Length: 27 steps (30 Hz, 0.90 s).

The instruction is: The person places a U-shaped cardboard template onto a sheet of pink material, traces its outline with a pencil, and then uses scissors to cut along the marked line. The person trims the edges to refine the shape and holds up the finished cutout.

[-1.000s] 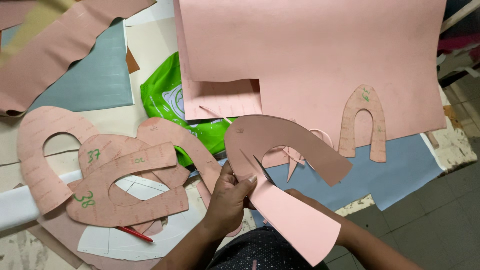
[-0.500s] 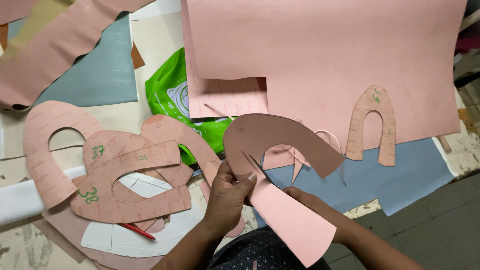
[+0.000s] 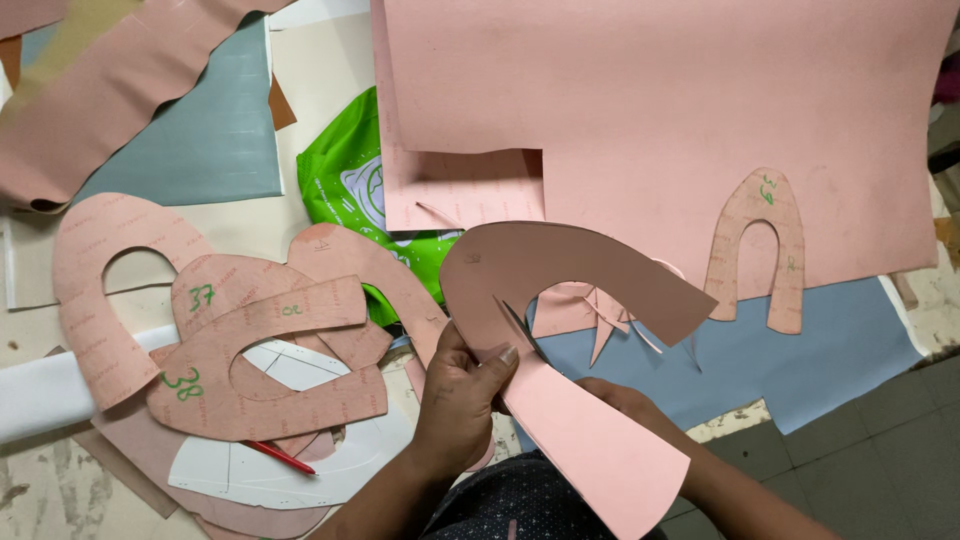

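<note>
So the left hand point(image 3: 462, 400) has its fingers pinched tight on a curved pink horseshoe-shaped cutout point(image 3: 560, 275), gripping it at the inner edge and holding it up just in front of the green plastic bag point(image 3: 350, 185). The right hand point(image 3: 610, 395) is mostly hidden under a pink strip point(image 3: 590, 440), so can't tell what its fingers are doing. Left of the bag sits a pile of pink cutouts point(image 3: 250, 350); a red pencil point(image 3: 280, 458) lies below it.
</note>
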{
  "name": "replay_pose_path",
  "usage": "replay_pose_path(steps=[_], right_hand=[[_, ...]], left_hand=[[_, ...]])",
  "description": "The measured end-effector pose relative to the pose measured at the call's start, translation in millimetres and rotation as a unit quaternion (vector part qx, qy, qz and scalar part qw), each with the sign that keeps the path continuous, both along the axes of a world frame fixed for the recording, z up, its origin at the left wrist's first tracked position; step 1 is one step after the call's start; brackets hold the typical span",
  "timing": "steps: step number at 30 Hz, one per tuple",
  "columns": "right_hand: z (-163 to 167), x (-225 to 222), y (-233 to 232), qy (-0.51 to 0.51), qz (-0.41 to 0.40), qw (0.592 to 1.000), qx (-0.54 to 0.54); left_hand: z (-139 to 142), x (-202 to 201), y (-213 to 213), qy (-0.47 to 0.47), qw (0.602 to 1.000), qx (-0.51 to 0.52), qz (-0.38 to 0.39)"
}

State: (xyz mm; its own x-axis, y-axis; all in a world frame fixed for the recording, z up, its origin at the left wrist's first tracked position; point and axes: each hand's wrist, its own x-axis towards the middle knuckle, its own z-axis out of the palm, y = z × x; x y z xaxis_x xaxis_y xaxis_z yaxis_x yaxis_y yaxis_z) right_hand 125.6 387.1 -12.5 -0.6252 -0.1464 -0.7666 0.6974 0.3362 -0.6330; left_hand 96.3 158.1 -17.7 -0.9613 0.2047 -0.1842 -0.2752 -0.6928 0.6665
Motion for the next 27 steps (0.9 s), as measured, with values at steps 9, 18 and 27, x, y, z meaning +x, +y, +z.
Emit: replay_pose_path(steps=[9,18,27], right_hand=[[-1,3,-7,0.065,0.079,0.993,0.053],[-7,-1,-9,0.066,0.068,0.995,0.040],[-3,-4,-6,0.040,0.011,0.999,0.006]], left_hand=[[17,2,-3,0.039,0.997,-0.062,0.018],[11,2,-4,0.019,0.998,-0.064,0.019],[1,1,2,-0.001,0.999,0.012,0.034]])
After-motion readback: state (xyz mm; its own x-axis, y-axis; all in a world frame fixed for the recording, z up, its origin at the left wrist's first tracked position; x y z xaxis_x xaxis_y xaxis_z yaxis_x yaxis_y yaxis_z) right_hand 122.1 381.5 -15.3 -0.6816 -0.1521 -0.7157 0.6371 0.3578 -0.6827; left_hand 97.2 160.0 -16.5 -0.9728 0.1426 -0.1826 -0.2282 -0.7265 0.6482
